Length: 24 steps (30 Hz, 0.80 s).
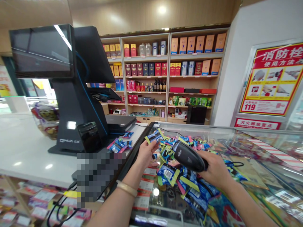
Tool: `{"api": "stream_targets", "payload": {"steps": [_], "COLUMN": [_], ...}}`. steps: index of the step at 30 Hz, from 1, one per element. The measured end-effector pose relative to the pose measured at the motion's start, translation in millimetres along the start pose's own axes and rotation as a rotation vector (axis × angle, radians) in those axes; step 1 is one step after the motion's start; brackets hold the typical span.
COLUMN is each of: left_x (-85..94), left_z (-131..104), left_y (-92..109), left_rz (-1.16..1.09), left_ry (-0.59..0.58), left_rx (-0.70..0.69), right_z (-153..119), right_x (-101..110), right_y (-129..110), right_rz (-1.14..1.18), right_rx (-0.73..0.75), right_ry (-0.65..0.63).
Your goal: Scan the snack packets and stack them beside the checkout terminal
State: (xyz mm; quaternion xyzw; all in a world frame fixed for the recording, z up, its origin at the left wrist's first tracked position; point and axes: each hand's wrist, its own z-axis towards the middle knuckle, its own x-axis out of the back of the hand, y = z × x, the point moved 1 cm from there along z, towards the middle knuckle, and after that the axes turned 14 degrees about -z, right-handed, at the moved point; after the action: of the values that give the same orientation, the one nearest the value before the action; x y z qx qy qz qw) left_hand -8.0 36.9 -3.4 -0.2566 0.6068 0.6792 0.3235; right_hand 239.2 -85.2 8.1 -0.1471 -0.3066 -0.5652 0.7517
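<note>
My left hand [147, 153], with a beige band round the wrist, pinches a small blue and yellow-green snack packet [155, 136] over the left side of a glass counter. In my right hand [214, 167] is a black barcode scanner [189, 156], its head pointing left toward that packet. Under and around both hands lies a loose heap of similar snack packets [168, 174], blue with yellow-green or pink ends. A smaller group of packets [118, 145] rests on the white counter to the left, beside the till.
A black till [80, 94] with two screens stands on the white counter [26, 135]. Price labels [144, 186] show along the left of the glass counter [236, 142]. Shelves of boxes and bottles [148, 69] line the back wall. A red and yellow poster [272, 78] hangs at right.
</note>
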Motion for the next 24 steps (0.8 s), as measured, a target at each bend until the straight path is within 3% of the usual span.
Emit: {"api": "stream_targets", "payload": {"steps": [8,24], "left_x": [-8.7,-16.5], "left_z": [-7,-19], "left_y": [2,1], "left_rz": [-0.119,-0.067], "left_ry": [-0.026,-0.107], "left_rx": [0.047,0.141], "right_z": [0,0], "right_x": [1,1], "right_y": [-1,0], "right_rz": [0.003,0.024], "right_rx": [-0.017,-0.034], "right_ry": [-0.025,-0.034]}}
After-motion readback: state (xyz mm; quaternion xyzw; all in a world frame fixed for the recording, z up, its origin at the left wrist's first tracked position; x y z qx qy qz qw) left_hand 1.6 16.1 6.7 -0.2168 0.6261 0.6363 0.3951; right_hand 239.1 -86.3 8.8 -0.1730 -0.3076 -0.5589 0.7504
